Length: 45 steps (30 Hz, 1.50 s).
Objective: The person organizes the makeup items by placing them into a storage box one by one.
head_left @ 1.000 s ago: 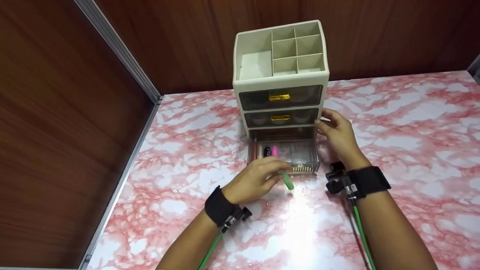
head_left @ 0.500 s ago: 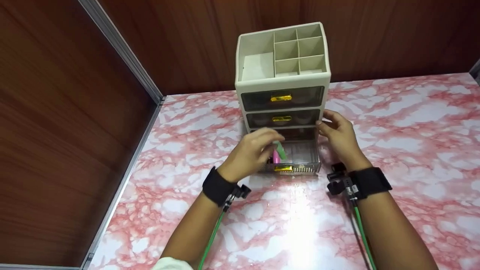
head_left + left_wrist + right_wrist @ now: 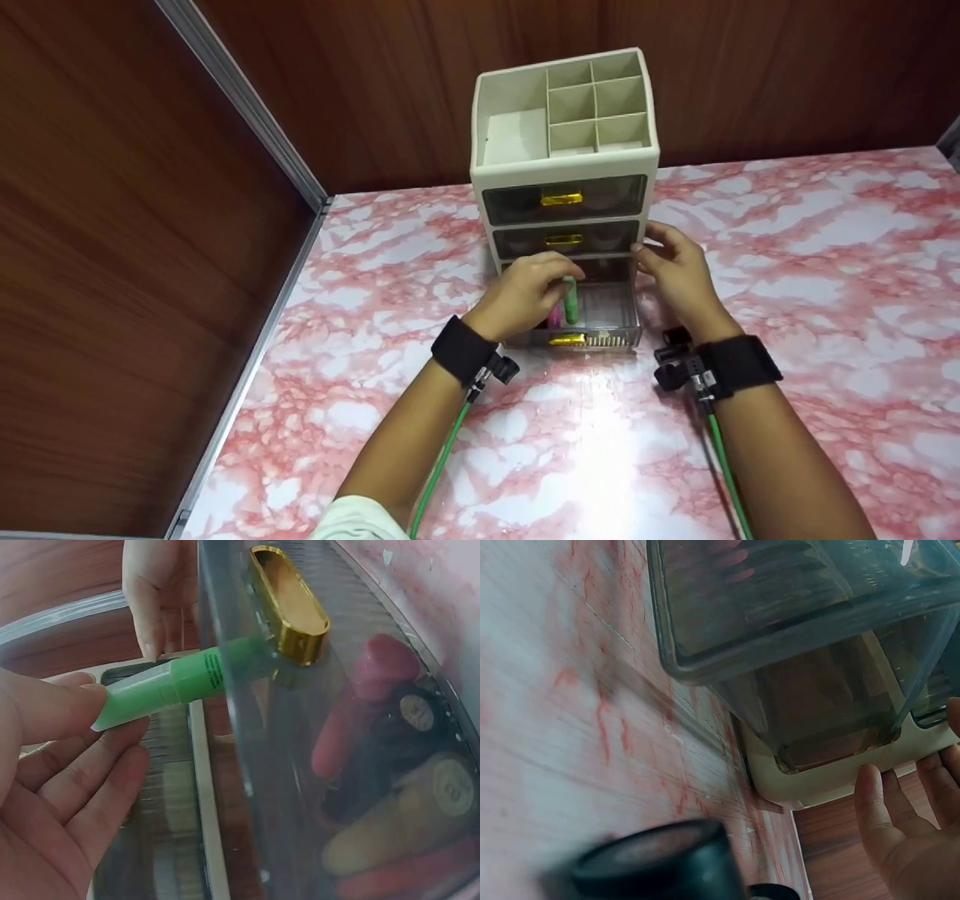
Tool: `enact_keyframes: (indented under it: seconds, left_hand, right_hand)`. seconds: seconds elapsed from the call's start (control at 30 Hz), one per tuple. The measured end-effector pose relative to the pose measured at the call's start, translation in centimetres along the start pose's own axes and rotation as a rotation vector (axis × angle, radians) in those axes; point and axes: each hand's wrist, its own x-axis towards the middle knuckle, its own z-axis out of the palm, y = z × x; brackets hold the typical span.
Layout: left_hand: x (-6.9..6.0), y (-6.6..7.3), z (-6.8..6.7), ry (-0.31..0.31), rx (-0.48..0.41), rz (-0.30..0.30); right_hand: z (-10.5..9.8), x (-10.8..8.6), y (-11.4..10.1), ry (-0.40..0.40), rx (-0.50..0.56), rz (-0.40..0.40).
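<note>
My left hand [image 3: 521,296] pinches a green cosmetic tube [image 3: 571,304] between thumb and fingers. The tube hangs nearly upright in the pulled-out clear bottom drawer [image 3: 611,304], its lower end behind the front wall. Through that wall, the left wrist view shows a pink tube [image 3: 382,667], a black tube [image 3: 416,716], a beige tube [image 3: 397,821] and a red one [image 3: 412,874] lying side by side. My right hand [image 3: 679,274] touches the right side of the cream drawer organizer [image 3: 562,163], thumb at its front edge.
Two dark drawers with gold handles, the top one [image 3: 562,199] and the middle one [image 3: 562,240], stand closed above. The organizer's top has open compartments [image 3: 596,101]. A wood-grain wall [image 3: 405,90] rises behind the marbled table [image 3: 390,247], another stands at left.
My left hand has carried the green tube from in front of the drawer to over and into it, turning the tube more upright. My right hand stays at the organizer's side.
</note>
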Motion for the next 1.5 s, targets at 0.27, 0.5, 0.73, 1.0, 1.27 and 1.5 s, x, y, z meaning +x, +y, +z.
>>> enact_keyframes:
  seconds: [0.27, 0.5, 0.73, 1.0, 1.27, 1.5]
  left_hand:
    - [0.8, -0.7, 1.0, -0.103, -0.037, -0.115]
    - [1.2, -1.1, 1.6, -0.173, -0.028, -0.168]
    - [1.6, -1.6, 2.1, -0.242, -0.015, -0.206]
    - [1.8, -2.0, 2.3, -0.326, 0.003, -0.263]
    - [1.9, -2.3, 3.0, -0.405, 0.053, -0.326]
    - [1.8, -2.3, 3.4, -0.450, 0.125, -0.360]
  right_hand:
    - [-0.2, 0.1, -0.1, 0.001, -0.011, -0.011]
    - [-0.1, 0.0, -0.2, 0.004, -0.011, 0.026]
    - [0.0, -0.2, -0.1, -0.004, 0.003, -0.004]
    - [-0.1, 0.0, 0.0, -0.004, 0.006, -0.016]
    - [-0.1, 0.0, 0.2, -0.006, 0.023, -0.008]
    - [-0.1, 0.0, 0.0, -0.019, 0.045, 0.027]
